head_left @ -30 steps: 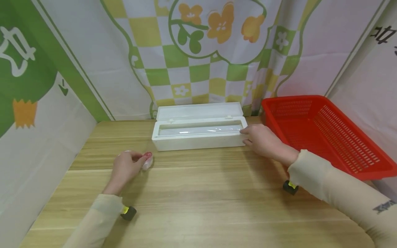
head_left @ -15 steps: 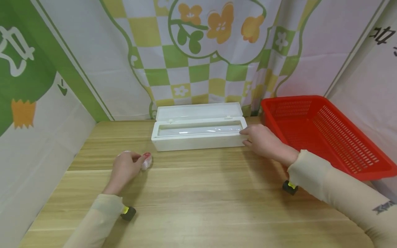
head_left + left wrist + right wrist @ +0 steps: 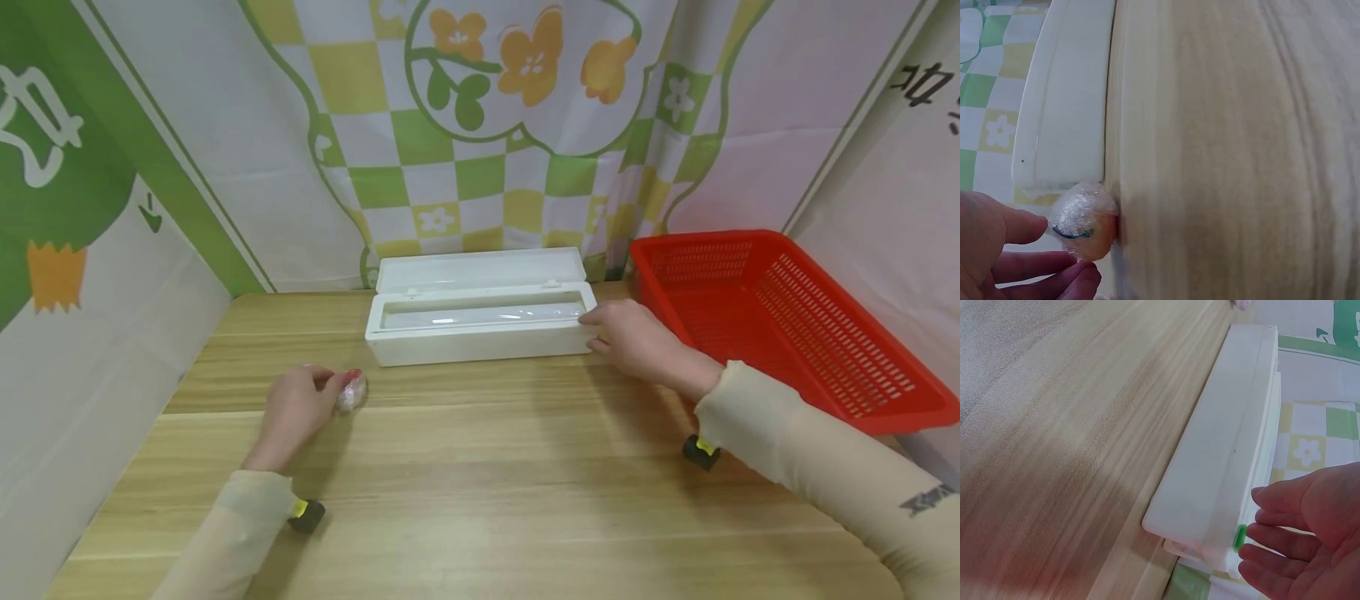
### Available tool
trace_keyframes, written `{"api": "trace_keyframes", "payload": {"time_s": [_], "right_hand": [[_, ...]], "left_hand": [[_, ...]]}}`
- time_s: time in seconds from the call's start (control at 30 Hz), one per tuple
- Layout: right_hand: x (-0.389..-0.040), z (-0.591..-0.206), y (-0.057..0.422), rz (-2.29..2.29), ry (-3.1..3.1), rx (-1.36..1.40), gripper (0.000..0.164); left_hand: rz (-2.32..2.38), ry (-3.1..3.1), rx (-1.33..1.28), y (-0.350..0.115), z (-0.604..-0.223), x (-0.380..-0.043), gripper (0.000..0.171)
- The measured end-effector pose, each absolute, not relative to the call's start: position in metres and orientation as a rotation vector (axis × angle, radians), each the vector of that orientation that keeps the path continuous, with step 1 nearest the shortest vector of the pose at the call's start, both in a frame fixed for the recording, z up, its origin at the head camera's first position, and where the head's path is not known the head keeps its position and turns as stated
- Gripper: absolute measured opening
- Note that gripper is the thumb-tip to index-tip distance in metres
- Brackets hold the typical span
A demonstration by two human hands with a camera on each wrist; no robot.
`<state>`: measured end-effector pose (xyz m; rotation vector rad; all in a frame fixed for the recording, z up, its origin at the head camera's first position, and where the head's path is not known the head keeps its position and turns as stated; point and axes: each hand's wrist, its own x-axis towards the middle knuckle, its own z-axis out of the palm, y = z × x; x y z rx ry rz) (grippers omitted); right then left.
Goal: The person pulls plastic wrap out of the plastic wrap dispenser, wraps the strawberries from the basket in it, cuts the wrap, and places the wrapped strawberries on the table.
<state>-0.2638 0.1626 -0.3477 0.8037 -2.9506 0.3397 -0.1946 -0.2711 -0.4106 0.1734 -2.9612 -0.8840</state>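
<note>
My left hand [image 3: 297, 411] pinches a small roundish bundle wrapped in clear film [image 3: 351, 390], over the left part of the table. Its top looks red in the head view. In the left wrist view, the wrapped bundle [image 3: 1085, 222] shows orange with a dark green streak through the film. My right hand [image 3: 633, 343] touches the right end of a long white box [image 3: 480, 348], fingers loosely extended. The box's white lid [image 3: 483, 271] is tipped back, and shiny clear film [image 3: 480, 316] lies in its slot. A green tab [image 3: 1240, 537] shows by my right fingertips in the right wrist view.
A red perforated basket [image 3: 813, 346] stands on the right, close behind my right forearm. Patterned cloth [image 3: 480, 179] hangs behind the box, with cloth walls at both sides. The wooden tabletop [image 3: 480, 483] stretches between my arms.
My left hand has shifted slightly left with the wrapped bundle, which has turned a little in my fingers. My right hand and the box stay put.
</note>
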Motion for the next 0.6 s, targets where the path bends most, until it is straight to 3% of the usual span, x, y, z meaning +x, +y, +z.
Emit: {"api": "trace_keyframes", "payload": {"time_s": [0.6], "right_hand": [[-0.277,-0.334,0.179,0.495,-3.049,0.773,0.039]], "left_hand": [[-0.831,-2.837,0.066,-0.281,-0.362,-0.206,0.054]]}}
